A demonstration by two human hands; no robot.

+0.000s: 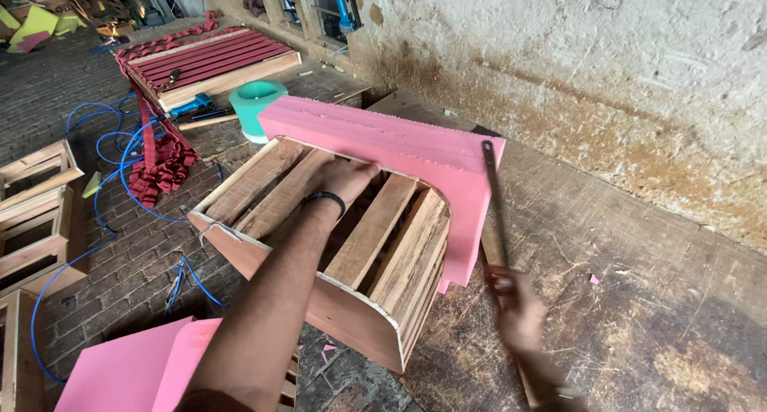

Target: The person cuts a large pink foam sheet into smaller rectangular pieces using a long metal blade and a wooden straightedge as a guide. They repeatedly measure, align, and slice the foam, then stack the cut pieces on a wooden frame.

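Observation:
A slatted wooden frame with a curved end lies on a worn wooden bench. A thick pink foam sheet is glued along its far side and wraps down the curved end. My left hand rests flat on the slats right against the foam's edge, a dark band on its wrist. My right hand, blurred, grips the handle of a long thin saw blade that stands against the foam's right edge.
A teal tub stands beyond the frame. Behind it lies a frame with red webbing, loose red straps and a blue hose on the brick floor. Wooden frames sit at the left, pink foam below, a rough wall at the right.

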